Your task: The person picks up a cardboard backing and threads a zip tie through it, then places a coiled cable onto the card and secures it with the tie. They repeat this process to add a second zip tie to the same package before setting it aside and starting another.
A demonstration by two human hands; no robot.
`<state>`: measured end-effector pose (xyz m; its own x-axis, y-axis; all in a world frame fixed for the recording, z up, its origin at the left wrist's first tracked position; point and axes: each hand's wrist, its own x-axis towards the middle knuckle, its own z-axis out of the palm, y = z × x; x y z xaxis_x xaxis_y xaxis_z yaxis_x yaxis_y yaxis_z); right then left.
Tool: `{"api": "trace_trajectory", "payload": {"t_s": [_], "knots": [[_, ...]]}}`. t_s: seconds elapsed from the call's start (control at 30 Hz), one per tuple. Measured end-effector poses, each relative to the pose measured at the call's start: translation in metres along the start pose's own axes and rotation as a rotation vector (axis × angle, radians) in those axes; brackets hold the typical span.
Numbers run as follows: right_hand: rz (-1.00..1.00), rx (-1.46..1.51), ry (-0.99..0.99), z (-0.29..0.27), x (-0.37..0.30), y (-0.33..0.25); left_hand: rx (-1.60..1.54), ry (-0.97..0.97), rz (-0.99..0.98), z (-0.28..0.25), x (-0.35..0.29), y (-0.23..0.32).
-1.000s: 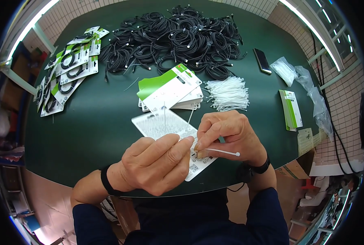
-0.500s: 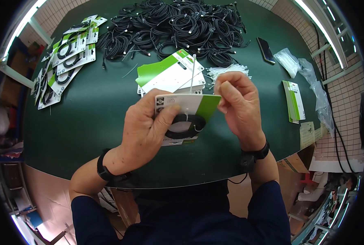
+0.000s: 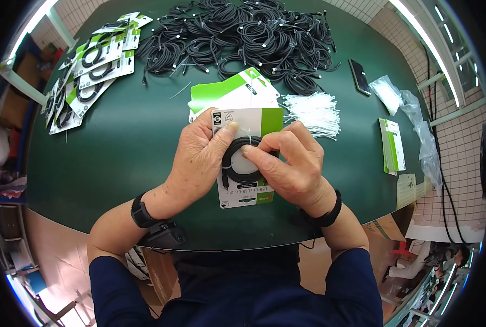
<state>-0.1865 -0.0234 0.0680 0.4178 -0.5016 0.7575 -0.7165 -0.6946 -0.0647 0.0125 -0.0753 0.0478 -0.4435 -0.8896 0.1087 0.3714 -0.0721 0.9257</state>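
Observation:
A white-and-green packaging card [image 3: 246,121] with a coiled black cable [image 3: 233,175] on its face is held above the table. My left hand [image 3: 200,155] is closed on the card's left edge, thumb on the front, other fingers mostly hidden behind. My right hand [image 3: 296,166] comes from the right, its thumb and index finger pressed together on the coil's upper right part. A small white cable tie loops the coil at its top, near those fingertips. Just beyond lies a stack of similar cards [image 3: 226,95], partly hidden by the held card.
Coiled black cables [image 3: 243,38] form a large heap at the far side. White cable ties [image 3: 315,113] lie right of the card stack. Carded cables [image 3: 98,65] pile up at the far left. On the right are a phone [image 3: 360,77], a clear bag [image 3: 386,94] and more cards [image 3: 391,146].
The card has tipped to show more of its face. My right hand has moved left and down from beside the card onto the coil. The strip standing up behind the card no longer shows.

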Motion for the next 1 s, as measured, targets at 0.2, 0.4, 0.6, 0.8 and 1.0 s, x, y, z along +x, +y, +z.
{"api": "trace_trajectory", "payload": {"t_s": [0.2,0.4,0.6,0.8,1.0], "knots": [[-0.009,-0.01,0.038,0.003,-0.003,0.002,0.063,-0.043,0.006,0.001,-0.002,0.006],[-0.016,-0.02,0.13,-0.001,0.001,0.004,0.129,-0.111,0.026,0.004,-0.011,0.015],[-0.019,-0.042,0.13,-0.001,0.001,0.006,0.125,-0.092,0.06,0.007,-0.011,0.007],[-0.027,-0.027,0.159,0.0,-0.005,0.005,-0.013,-0.044,0.042,0.004,-0.003,0.01],[-0.055,0.054,0.132,-0.005,-0.005,-0.007,-0.066,0.011,0.016,-0.004,0.003,0.01]]}}
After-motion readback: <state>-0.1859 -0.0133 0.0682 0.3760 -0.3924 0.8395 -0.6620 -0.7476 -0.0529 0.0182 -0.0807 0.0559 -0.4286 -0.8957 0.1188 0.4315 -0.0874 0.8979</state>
